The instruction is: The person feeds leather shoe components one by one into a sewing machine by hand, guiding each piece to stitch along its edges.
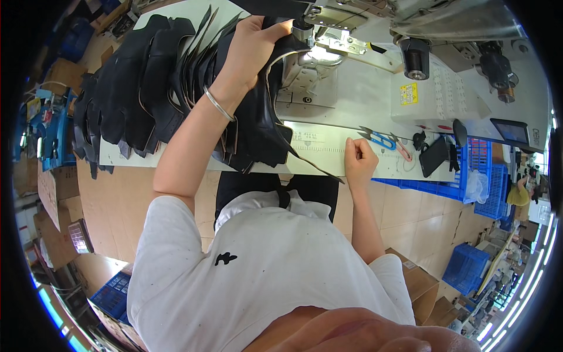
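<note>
My left hand (258,50) is closed on a black leather piece (258,126), pinching its upper edge right beside the sewing machine head (305,29). The piece looks like a shoe upper with a pale cut edge. It hangs toward the table's front, and a thin tail of it reaches past the edge toward my right hand. My right hand (359,161) rests at the front edge of the table, its fingers curled in; anything inside them is hidden. Just beyond it lie blue-handled thread snips (381,139) and a pink-handled tool (402,149).
Many similar black pieces (129,82) are heaped on the left of the white table (346,126). A dark phone-like slab (433,157) lies at the right, near a blue crate (469,161). The machine's body (434,100) stands at the back right.
</note>
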Available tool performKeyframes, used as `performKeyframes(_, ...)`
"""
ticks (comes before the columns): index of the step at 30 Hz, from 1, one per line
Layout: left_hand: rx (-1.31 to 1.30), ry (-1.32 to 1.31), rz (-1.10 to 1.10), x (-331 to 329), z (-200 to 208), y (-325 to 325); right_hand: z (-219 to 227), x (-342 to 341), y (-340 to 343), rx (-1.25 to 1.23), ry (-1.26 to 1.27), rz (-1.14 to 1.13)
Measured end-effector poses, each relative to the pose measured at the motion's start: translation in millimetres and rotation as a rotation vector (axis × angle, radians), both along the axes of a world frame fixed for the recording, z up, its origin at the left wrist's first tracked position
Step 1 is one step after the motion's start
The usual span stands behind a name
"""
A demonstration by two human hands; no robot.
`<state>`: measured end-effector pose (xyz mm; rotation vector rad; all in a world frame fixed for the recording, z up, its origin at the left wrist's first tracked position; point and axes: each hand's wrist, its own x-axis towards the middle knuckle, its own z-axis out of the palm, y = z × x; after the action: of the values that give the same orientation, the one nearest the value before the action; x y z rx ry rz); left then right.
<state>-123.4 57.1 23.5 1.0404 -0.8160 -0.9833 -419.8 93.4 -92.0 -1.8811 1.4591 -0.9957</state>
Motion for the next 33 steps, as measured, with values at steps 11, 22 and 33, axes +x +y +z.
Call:
performKeyframes(11, -0.121, -0.065, 0.230, -18.8, -0.9, 10.2, 101.9, 44.3, 22.8, -0.008, -0.010, 0.367)
performKeyframes(22, -0.103, -0.003, 0.193, -27.2, -1.3, 30.5, 101.7, 77.5, 30.5, -0.261, 0.289, 0.470)
performKeyframes(33, 0.110, -0.170, 0.018, -8.2, -8.9, 42.7, 97.4, 64.9, 33.0, -0.067, -0.004, 0.378)
